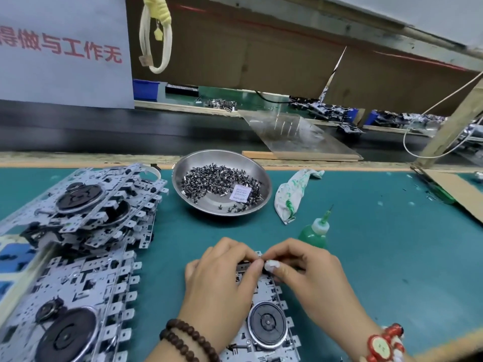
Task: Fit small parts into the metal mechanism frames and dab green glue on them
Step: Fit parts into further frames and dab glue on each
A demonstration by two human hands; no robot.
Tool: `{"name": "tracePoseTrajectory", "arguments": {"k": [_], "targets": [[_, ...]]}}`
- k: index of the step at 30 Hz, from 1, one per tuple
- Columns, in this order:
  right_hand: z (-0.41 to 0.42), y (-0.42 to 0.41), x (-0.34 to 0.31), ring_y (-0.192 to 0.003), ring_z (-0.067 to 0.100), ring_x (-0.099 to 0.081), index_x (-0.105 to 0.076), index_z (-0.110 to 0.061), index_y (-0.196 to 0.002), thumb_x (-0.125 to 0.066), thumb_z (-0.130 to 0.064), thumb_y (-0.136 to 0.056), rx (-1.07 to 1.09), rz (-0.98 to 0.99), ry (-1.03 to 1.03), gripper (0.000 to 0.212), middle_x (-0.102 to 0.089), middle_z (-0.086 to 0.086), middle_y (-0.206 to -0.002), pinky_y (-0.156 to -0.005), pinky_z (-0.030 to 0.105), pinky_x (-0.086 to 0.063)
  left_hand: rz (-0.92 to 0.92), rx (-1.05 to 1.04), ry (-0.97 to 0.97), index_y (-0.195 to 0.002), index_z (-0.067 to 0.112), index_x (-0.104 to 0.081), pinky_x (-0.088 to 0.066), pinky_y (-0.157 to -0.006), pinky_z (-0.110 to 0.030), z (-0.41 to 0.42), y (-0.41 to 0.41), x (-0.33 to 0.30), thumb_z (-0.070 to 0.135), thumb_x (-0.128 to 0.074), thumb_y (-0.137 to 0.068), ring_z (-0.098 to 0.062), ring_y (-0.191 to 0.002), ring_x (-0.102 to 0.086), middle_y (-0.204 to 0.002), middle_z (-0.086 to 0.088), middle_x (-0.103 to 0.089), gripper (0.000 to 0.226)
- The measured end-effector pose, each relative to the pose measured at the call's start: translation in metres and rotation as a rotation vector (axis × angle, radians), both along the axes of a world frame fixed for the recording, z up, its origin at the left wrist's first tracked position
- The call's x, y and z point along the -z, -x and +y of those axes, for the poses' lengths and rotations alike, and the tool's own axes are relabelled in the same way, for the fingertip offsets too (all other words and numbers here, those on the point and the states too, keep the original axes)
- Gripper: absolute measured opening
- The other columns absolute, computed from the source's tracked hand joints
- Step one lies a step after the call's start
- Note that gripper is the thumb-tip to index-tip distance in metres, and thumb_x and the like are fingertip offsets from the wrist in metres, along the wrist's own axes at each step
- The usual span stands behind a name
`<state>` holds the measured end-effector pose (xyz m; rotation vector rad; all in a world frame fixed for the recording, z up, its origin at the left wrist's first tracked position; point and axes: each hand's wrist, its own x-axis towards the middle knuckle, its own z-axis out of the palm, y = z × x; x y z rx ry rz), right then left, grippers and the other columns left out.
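Far left: white sign point(62, 48) hangs above the bench, red Chinese characters, partly cut off at the edge, reading "得做与工作无". Below it, a dark conveyor belt point(104, 129) runs across behind the bench.

Left of bench: two stacks of metal frames point(86, 212), each frame carrying black round wheels. Far stack is fanned out and tilted; near stack point(78, 304) lies flatter, running off the bottom edge.

Above centre-left: a looped cream cord point(156, 35) hangs from overhead.

Centre: steel bowl point(221, 182) near the bench's far edge, holding a heap of small dark parts point(209, 181) with shiny bits among them. A small white packet point(240, 193) with printed text, too small to read, lies on the heap at the bowl's right.

Centre foreground: one frame point(266, 322) lies flat on the green mat point(379, 244), black wheel facing up. Left hand point(222, 275) and right hand point(308, 273) meet over its far end, fingertips together and pinched at the frame's top edge; what they hold is too small to make out. Dark bead bracelet on the left wrist, red and white one on the right.

Right of bowl: crumpled white rag point(292, 194) stained green. Just beyond the right hand, a green glue bottle point(315, 231) stands upright, thin nozzle uppermost, nothing touching it.

Right: clear plastic sheet point(295, 131) leans across the belt. Far bench behind holds blue bins point(145, 88) and more dark assemblies. Cardboard point(454, 189) at the far right edge.
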<state>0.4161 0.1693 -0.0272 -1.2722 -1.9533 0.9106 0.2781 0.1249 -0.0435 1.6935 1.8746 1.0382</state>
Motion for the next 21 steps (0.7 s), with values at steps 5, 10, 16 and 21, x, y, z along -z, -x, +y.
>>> {"name": "tracePoseTrajectory", "arguments": {"k": [5,10,16,21], "targets": [[-0.0025,-0.0022,0.0001,-0.075,0.000,-0.067,-0.068,-0.032,-0.073,-0.070,-0.008,-0.081,-0.012,0.003,-0.017,0.026,-0.071,-0.019,-0.077,-0.076,0.023,-0.054,-0.062,-0.012,0.004,-0.067,0.043,-0.048,-0.030,-0.098,-0.031,0.0004,-0.0016,-0.0012,0.042,-0.052,-0.086,0.007,-0.095,-0.046,-0.090,0.023,-0.051,0.019],[-0.0020,-0.0013,0.0008,-0.077,-0.001,-0.066,-0.067,-0.031,-0.075,-0.070,-0.007,-0.080,-0.021,0.006,-0.041,0.025,-0.070,-0.019,-0.078,-0.076,0.017,-0.052,-0.104,-0.022,0.011,-0.065,0.041,-0.050,-0.034,-0.098,-0.036,0.0008,-0.0012,-0.0023,0.039,-0.057,-0.084,0.002,-0.094,-0.048,-0.088,0.021,-0.052,0.021],[0.0001,-0.0035,0.0054,-0.076,-0.001,-0.064,-0.067,-0.030,-0.076,-0.071,-0.009,-0.079,-0.009,0.041,0.022,0.022,-0.069,-0.010,-0.084,-0.073,0.022,-0.050,-0.133,-0.020,0.002,-0.064,0.041,-0.050,-0.034,-0.098,-0.036,0.0007,-0.0002,-0.0020,0.037,-0.059,-0.084,0.002,-0.094,-0.048,-0.087,0.021,-0.053,0.023],[0.0017,-0.0044,0.0059,-0.073,0.001,-0.063,-0.068,-0.024,-0.076,-0.069,-0.013,-0.081,-0.025,0.047,0.136,0.012,-0.069,-0.009,-0.079,-0.070,0.022,-0.046,-0.096,-0.020,0.004,-0.066,0.041,-0.048,-0.030,-0.095,-0.030,0.0010,0.0003,-0.0001,0.037,-0.058,-0.085,0.002,-0.097,-0.047,-0.090,0.020,-0.052,0.022]]}}
